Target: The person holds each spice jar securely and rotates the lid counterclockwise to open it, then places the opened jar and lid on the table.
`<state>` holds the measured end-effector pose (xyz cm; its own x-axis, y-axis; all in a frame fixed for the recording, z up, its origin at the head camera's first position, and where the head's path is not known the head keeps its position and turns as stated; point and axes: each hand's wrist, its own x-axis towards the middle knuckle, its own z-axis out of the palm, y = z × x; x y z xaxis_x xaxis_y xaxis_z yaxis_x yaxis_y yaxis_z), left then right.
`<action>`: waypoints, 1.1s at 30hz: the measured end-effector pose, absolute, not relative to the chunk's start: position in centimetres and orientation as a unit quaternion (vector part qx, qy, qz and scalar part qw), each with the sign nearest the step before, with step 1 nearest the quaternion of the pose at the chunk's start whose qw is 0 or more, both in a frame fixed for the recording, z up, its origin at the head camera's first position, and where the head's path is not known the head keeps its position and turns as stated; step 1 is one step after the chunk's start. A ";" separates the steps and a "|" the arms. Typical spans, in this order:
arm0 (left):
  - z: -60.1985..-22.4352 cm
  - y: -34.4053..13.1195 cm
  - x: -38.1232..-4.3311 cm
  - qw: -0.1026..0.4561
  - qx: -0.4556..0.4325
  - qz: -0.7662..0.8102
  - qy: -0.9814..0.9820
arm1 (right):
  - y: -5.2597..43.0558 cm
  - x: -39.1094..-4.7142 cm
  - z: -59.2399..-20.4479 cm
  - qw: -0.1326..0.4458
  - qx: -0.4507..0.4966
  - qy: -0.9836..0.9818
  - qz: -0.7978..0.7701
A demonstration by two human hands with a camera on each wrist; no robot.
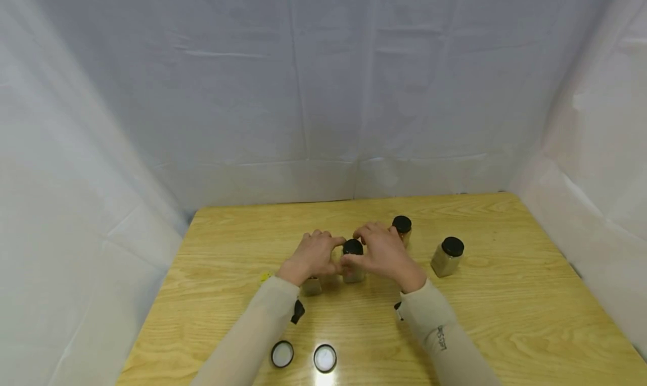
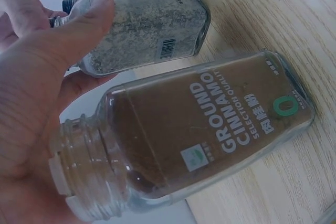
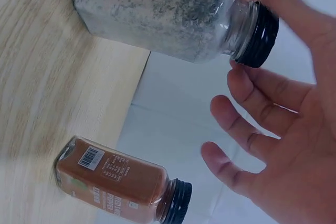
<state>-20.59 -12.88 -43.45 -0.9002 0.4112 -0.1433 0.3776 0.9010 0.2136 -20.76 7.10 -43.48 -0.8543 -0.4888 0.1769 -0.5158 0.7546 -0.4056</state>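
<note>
A glass spice jar with grey-green flecked contents stands on the table between the hands. My left hand holds its body, thumb along the glass. At the black lid my right hand has thumb and forefinger on opposite sides, its other fingers spread away from the jar. Next to the left hand stands a lidless jar of ground cinnamon, its threaded glass neck bare; the left hand partly hides it in the head view.
Behind the right hand is a lidded jar of reddish-brown spice. Another black-lidded jar stands farther right. Two loose lids lie near the front edge, pale insides up. A small yellow item shows beside the left wrist. White sheeting surrounds the table.
</note>
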 end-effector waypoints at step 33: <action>-43.4 -12.7 -20.4 0.086 0.196 0.090 0.973 | 9.6 -16.7 -44.5 0.077 0.275 -0.916 0.283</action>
